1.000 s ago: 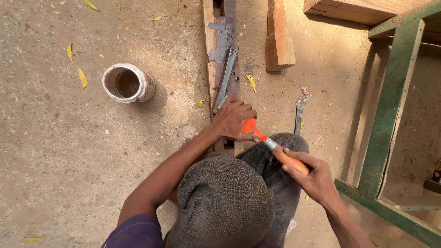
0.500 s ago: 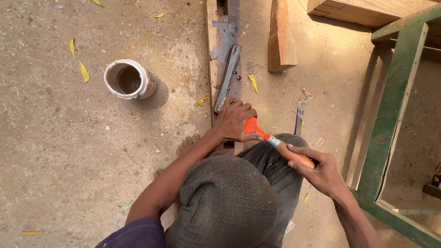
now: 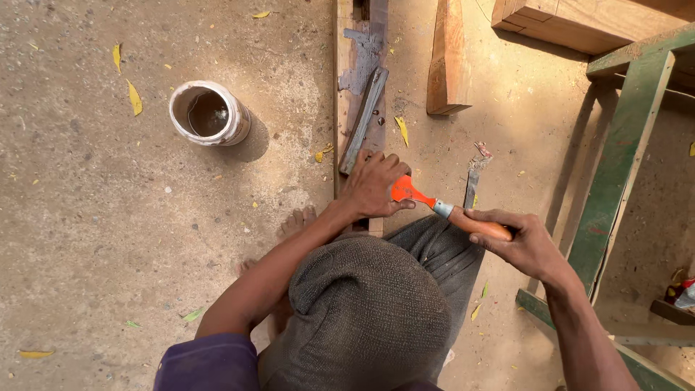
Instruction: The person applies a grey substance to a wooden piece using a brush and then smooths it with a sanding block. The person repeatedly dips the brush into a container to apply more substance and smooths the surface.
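My left hand [image 3: 373, 185] presses flat on a long narrow wooden plank [image 3: 349, 87] lying on the ground. A grey smear [image 3: 364, 49] and a dark narrow strip [image 3: 364, 119] are on the plank just beyond that hand. My right hand [image 3: 523, 242] grips the wooden handle of a brush [image 3: 434, 205] with a metal collar and an orange head. The orange head rests against my left hand's fingers at the plank. A grey cap [image 3: 365, 311] hides the near end of the plank.
A white pot [image 3: 210, 114] of brown liquid stands to the left on the sandy ground. A wood block [image 3: 447, 58] and a small metal tool [image 3: 474, 177] lie right of the plank. A green wooden frame [image 3: 622, 159] stands at the right. Bare toes [image 3: 297, 219] show beside the plank.
Both hands hold nearly the same places. The brush head has shifted only slightly at the plank, and the view has drifted a little.
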